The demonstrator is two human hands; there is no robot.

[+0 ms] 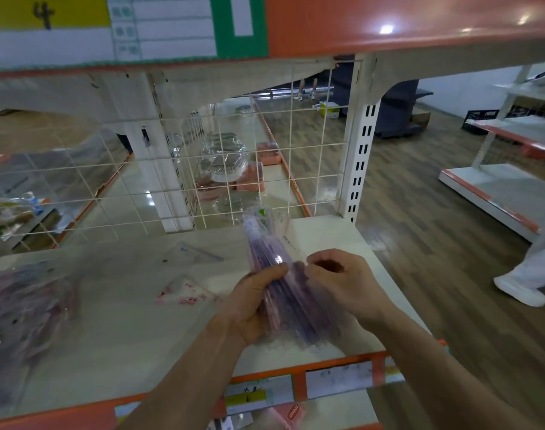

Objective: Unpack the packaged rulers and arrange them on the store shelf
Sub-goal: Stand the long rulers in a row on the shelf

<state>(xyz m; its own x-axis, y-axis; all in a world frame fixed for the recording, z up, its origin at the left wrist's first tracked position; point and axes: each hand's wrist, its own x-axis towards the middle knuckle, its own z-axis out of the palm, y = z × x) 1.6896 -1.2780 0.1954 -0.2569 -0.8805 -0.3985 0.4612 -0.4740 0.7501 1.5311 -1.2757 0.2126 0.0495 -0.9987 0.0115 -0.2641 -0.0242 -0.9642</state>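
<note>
One wide cream shelf (125, 321) with an orange front edge carries everything, backed by a white wire grid (109, 169). Along its left edge lies a blurred purplish heap (26, 299), which looks like film-wrapped stock, though I cannot tell what is in it.

Next in size are the packaged rulers (269, 243), a long clear-wrapped bundle held above the right half of the shelf, not resting on it. Its long axis runs from near the front edge away toward the grid, leaning slightly left at the far end.

The left hand (252, 302) grips the bundle from the left side, fingers curled beneath and thumb laid across the top. The right hand (342, 280) meets it from the right, fingertips drawn together, pinching the wrapper just beside the left thumb. Both hands sit at the bundle's middle, so the free ends stick out fore and aft. The opening pull probably falls to the right hand while the left steadies the bundle.

Smaller still, a clear set square (196, 254) lies mid-shelf and a little red-printed packet (187, 294) just nearer the front, both left of the hands.
</note>
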